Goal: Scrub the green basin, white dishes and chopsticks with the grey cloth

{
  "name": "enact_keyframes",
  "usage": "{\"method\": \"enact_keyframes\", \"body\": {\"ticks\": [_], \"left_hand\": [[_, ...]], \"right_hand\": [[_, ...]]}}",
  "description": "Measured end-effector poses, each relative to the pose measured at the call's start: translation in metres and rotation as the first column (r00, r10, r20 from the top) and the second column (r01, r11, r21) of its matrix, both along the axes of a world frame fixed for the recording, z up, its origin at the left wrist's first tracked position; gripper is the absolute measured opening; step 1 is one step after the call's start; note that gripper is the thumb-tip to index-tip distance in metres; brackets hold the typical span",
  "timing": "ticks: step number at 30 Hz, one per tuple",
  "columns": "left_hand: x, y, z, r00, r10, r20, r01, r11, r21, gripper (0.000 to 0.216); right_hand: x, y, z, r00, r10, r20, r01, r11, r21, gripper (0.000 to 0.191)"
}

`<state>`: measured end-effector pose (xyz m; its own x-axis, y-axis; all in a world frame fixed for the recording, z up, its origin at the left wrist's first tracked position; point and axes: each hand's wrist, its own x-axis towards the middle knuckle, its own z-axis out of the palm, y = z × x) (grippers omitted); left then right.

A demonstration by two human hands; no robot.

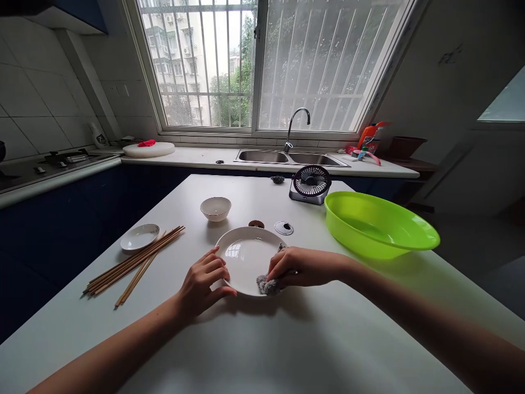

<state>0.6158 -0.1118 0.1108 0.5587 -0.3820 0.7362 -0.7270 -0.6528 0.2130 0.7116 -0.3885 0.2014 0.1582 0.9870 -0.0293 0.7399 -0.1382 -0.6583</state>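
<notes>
A white round plate (248, 262) lies on the white table in front of me, with window light reflected in it. My left hand (202, 280) grips its left rim, fingers curled over the edge and the thumb near the front. In my right hand (301, 266) is a bunched grey cloth (267, 285), pressed on the plate's front right part; the fingers are closed round it. Just behind the plate are a small brown round thing (256, 224) and a flat white disc (284, 227) with a dark opening. A white bowl (216, 210) stands farther back.
At left, a small dish (140, 237) sits beside several wooden chopsticks (131, 266). A green basin (381, 227) stands at right, near a small fan (310, 186) and a dark scouring ball (278, 179). Beyond the table are a double sink (293, 158) and a cutting board (148, 150).
</notes>
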Motion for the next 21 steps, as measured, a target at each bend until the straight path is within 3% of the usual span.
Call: {"method": "enact_keyframes", "body": {"ticks": [5, 10, 21], "left_hand": [[0.001, 0.000, -0.001, 1.000, -0.019, -0.006, 0.018, 0.999, -0.032, 0.036], [0.003, -0.001, -0.001, 0.999, -0.043, 0.010, 0.043, 0.998, -0.053, 0.033], [0.002, -0.004, 0.003, 0.999, -0.043, -0.022, 0.039, 0.986, -0.161, 0.033]], "right_hand": [[0.004, -0.010, 0.002, 0.987, -0.057, 0.152, 0.064, 0.997, -0.044, 0.022], [0.013, -0.014, 0.001, 0.937, -0.073, 0.341, 0.103, 0.992, -0.071, 0.034], [0.060, 0.004, -0.028, 0.790, -0.090, 0.606, 0.134, 0.991, -0.028, 0.031]]}}
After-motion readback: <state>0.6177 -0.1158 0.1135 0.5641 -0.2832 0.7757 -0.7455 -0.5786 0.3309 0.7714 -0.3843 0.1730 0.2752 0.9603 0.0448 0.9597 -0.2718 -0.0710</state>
